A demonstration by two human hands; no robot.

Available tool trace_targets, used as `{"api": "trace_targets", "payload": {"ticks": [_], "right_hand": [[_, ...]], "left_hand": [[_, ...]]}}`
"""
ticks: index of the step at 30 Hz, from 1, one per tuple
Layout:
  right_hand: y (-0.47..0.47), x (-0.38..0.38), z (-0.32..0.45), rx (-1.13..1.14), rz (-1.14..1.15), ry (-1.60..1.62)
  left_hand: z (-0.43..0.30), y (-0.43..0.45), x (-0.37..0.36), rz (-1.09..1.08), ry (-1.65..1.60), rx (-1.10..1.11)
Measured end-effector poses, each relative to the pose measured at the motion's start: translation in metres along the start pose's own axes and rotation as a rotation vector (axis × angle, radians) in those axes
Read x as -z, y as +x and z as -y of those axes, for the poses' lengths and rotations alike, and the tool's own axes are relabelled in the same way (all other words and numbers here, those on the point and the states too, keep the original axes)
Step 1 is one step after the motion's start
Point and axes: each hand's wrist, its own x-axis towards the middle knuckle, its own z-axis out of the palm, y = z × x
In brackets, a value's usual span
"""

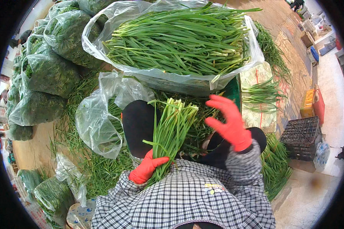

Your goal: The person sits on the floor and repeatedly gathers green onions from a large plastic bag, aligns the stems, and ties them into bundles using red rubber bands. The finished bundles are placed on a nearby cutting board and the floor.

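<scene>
My left hand (pixel 149 169), in a red glove, grips a bunch of garlic chives (pixel 175 128) near its leafy end. The pale cut ends point away from me, between my knees. To the right of the bunch, my right hand (pixel 228 123), gloved in red too, is raised with thumb and fingers apart and nothing in it. Ahead of both hands stands a crate lined with a clear plastic bag (pixel 172 76), piled with trimmed garlic chives (pixel 177 43). A few loose chives (pixel 261 96) lie on a pale board (pixel 259 121) right of the crate.
Filled clear plastic bags of greens (pixel 51 71) are stacked at left. A crumpled clear bag (pixel 99 123) lies by my left knee, over scattered leaves (pixel 103 169). More chives (pixel 275 166) lie at right, near a black plastic crate (pixel 301 137) and a red bag (pixel 319 106).
</scene>
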Motion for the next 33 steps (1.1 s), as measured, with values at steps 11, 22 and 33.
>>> {"api": "trace_targets", "payload": {"ticks": [11,22,33], "right_hand": [[0.016,0.013,-0.077,-0.069,-0.226,-0.208],[0.029,-0.034,0.020,0.173,0.237,-0.387],[0.012,-0.066,-0.010,0.103,0.124,-0.293]], "left_hand": [[0.006,-0.001,-0.011,-0.160,0.171,-0.140],[-0.006,-0.009,-0.034,-0.288,0.548,-0.273],[0.077,0.030,0.048,-0.338,0.652,-0.341]]}}
